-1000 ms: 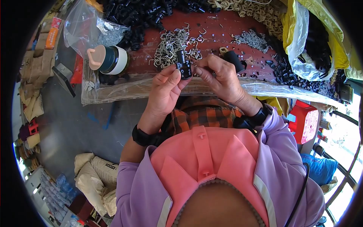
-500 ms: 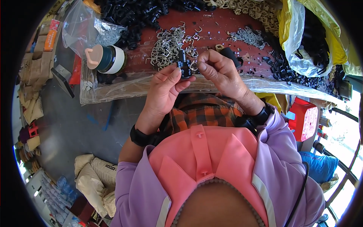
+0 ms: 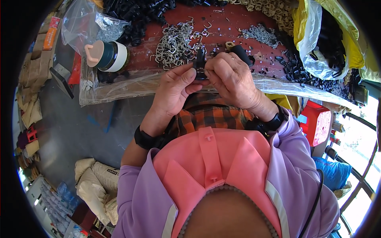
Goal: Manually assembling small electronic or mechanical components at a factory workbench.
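Between my hands, just above the table's near edge, is a small black plastic part (image 3: 200, 63) with an upright stem. My left hand (image 3: 175, 85) is closed on it, thumb and fingers around its left side. My right hand (image 3: 231, 77) pinches at the part's right side, with its fingers bent and pressed together. What lies under those right fingertips is hidden. Just beyond my left hand is a pile of bent metal hooks (image 3: 174, 43). A black cylindrical handle (image 3: 240, 54) with a brass-coloured end lies behind my right hand.
The red tabletop (image 3: 222, 24) has a plastic-wrapped front edge. A cup (image 3: 107, 56) stands at the left beside a clear bag (image 3: 81, 24). Black parts (image 3: 137, 20) and tan parts (image 3: 274, 12) are heaped at the back, with small metal pieces (image 3: 260, 35) nearby. A yellow-and-white bag (image 3: 329, 47) sits right.
My right hand has moved left and turned over, bringing its fingertips against the black part. The metal ring-like piece seen by its fingers before is now hidden. My left hand keeps its hold.
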The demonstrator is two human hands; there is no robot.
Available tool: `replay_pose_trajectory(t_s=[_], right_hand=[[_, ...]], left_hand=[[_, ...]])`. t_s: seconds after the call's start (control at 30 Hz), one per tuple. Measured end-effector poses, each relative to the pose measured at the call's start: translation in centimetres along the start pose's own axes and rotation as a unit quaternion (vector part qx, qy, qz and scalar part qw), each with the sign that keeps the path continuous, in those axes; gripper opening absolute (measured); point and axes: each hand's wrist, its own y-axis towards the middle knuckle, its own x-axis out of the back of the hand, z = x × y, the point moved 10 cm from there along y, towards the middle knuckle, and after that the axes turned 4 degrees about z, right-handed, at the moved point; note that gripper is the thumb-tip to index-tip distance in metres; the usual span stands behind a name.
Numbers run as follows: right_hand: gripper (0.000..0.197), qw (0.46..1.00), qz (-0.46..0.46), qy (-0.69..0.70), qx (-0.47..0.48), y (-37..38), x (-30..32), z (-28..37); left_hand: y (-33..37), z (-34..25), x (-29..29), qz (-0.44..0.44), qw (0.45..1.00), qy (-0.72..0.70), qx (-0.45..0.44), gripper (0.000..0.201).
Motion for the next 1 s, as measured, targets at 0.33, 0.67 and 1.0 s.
replay_pose_trajectory(t_s=[0.33,0.67,1.0], right_hand=[[0.016,0.998,0.043,0.030,-0.039,-0.4,-0.9,-1.1],[0.025,0.889,0.118,0.345,-0.278,-2.3,-5.2,-6.1],[0.031,0.922,0.076,0.290,-0.243,-2.1,-3.8,-5.4]], left_hand=[[0.0,0.1,0.6,-0.028,0.999,0.045,0.007,0.025],[-0.2,-0.1,0.7,-0.004,0.994,0.109,-0.023,0.031],[-0.6,-1.8,-0.3,0.037,0.948,0.307,-0.082,0.037]])
